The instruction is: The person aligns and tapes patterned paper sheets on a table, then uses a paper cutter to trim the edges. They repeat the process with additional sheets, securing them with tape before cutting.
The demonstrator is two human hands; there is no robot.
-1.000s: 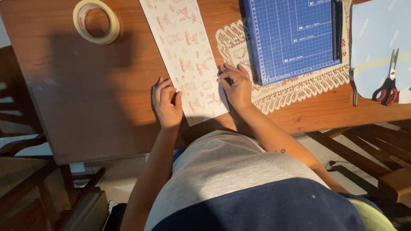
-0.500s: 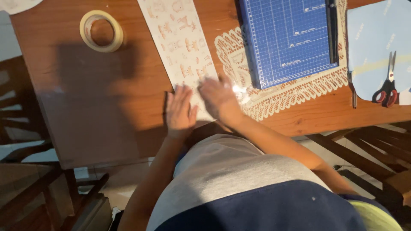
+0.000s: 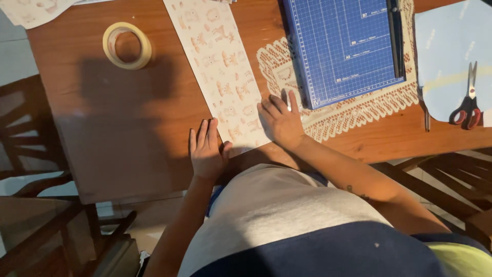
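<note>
Paper: long patterned paper strip (image 3: 220, 72) lies on the wooden table (image 3: 128, 118), running from 12 o'clock down to its near end between the hands.
Left hand (image 3: 206, 150): open, flat, fingers together, at the strip's 7 o'clock corner, thumb touching its edge.
Right hand (image 3: 282, 122): open, palm down, pressing the strip's 5 o'clock edge, fingertips beside the lace doily (image 3: 353, 110).
Surroundings: blue cutting mat (image 3: 343, 46) at 1 o'clock; tape roll (image 3: 127, 45) at 10 o'clock; scissors (image 3: 467, 100) at 3 o'clock.
</note>
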